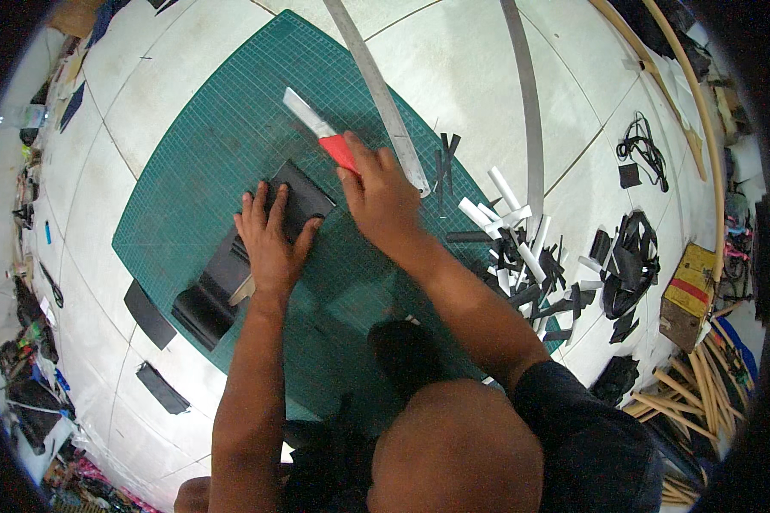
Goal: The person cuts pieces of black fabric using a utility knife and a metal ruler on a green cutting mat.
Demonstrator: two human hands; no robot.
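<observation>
Bare and bent, a knee (458,445) fills the lower middle of the view, just above the lower edge. Beyond it lies a green cutting mat (205,162) with a fine grid, spread on pale floor tiles.

Black sheet material (222,274) lies diagonally across the left half of the mat. It looks smooth and dark; its upper end is flat and straight-edged, with a thin pale line along one side, while the lower end curls into a rounded fold near the mat's edge. Whether it is one piece or several layers cannot be told, since a hand covers part of it.

That is the person's left hand (272,235), laid palm down on the material, fingers spread and pointing up the mat, thumb out to the right. Its forearm comes nearly straight up from the lower edge.

From a dark sleeve (573,402), the right forearm slants up and to the left. The right hand (385,201) is closed around the red handle of a knife (323,131), whose pale, flat blade points to the upper left, beyond the material's upper end. Whether the blade touches the mat is unclear.
</observation>
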